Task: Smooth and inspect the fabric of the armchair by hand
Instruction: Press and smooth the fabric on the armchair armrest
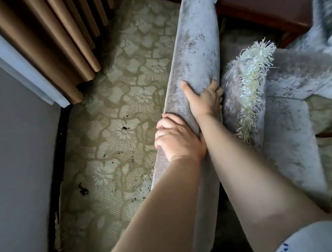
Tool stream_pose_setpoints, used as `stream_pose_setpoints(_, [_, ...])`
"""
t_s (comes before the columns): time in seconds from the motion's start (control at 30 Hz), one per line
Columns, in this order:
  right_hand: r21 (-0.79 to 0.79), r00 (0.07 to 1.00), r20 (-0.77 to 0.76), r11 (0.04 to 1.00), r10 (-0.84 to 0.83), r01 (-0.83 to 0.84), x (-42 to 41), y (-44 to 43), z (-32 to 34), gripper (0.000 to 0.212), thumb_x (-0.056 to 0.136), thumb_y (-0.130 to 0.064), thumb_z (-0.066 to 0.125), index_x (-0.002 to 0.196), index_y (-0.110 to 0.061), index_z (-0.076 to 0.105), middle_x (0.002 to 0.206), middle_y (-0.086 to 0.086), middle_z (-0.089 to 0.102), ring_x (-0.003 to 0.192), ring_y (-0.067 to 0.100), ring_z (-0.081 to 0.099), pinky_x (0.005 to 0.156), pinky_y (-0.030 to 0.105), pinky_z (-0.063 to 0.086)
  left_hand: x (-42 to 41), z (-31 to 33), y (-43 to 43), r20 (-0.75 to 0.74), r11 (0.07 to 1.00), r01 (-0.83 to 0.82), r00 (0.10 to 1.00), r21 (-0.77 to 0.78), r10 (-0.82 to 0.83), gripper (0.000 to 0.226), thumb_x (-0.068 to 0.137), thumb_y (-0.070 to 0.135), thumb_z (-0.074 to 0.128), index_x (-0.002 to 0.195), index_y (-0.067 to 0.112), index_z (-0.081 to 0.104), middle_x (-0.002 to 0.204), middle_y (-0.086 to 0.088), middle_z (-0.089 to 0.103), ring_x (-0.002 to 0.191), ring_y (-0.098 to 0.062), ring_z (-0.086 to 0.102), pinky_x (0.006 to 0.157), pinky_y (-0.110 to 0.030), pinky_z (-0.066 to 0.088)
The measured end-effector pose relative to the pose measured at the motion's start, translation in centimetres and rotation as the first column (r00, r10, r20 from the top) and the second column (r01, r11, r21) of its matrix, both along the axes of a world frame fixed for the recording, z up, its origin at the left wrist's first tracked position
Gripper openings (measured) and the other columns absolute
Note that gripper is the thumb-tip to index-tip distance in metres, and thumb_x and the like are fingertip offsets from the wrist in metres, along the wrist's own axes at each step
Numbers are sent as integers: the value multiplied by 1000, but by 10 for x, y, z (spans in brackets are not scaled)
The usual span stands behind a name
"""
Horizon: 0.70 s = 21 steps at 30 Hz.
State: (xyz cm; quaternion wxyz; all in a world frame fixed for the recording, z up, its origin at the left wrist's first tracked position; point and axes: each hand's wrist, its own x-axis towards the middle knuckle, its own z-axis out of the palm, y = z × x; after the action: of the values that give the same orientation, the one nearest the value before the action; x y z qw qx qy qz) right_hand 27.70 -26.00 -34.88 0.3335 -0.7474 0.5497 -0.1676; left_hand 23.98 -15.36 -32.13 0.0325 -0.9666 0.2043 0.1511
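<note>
L hand (pixel 178 138) nearest, fingers curled over outer edge of the armchair armrest (pixel 196 55). R hand (pixel 205 98) just ahead, thumb on top, fingers wrapped down the inner side. Velvety fabric looks soft, prob shifts over firm padding: hold at edges, stroke w/ flat palm. Fringed cushion (pixel 250 89) beside it, on seat.

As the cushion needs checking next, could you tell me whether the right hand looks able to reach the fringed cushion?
Probably yes: the right hand grips the armrest directly beside the fringed cushion, its fingers curled down the side facing it, and nothing lies between them.
</note>
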Motion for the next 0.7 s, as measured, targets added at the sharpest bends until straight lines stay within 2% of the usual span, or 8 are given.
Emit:
stream_pose_setpoints(0.13, [0, 1000, -12, 1000, 16, -16, -1, 1, 4, 107, 63, -79, 57, 143, -15, 26, 140, 17, 36, 129, 37, 39, 108, 48, 32, -3, -1, 5, 24, 995, -18, 1000, -93, 20, 99, 80, 63, 32, 136, -14, 5, 125, -29, 37, 101, -37, 45, 78, -42, 41])
stream_pose_setpoints(0.27, [1, 1000, -24, 1000, 15, -15, -1, -1, 6, 107, 62, -78, 58, 141, -14, 27, 138, 18, 38, 128, 38, 40, 107, 48, 32, -1, -3, 9, 42, 989, -21, 999, -144, 28, 104, 77, 68, 36, 138, -12, 13, 124, -24, 42, 102, -34, 45, 80, -41, 40])
stream_pose_setpoints(0.4, [37, 998, -53, 999, 39, -37, 1, -10, 14, 109, 61, -80, 57, 142, -14, 26, 139, 16, 37, 129, 36, 39, 107, 47, 32, 6, 3, 3, -9, 989, 1, 1000, -146, -2, 110, 76, 75, 35, 141, -9, 6, 127, -20, 38, 109, -31, 42, 85, -41, 39])
stream_pose_setpoints(0.7, [47, 996, -86, 998, -27, 31, 53, -19, 18, 112, 59, -83, 54, 141, -12, 25, 137, 19, 39, 128, 37, 39, 107, 48, 32, 66, 2, -10, 59, 986, 42, 998, -160, -33, 106, 76, 73, 38, 141, -6, 7, 125, -18, 38, 110, -31, 43, 86, -41, 39])
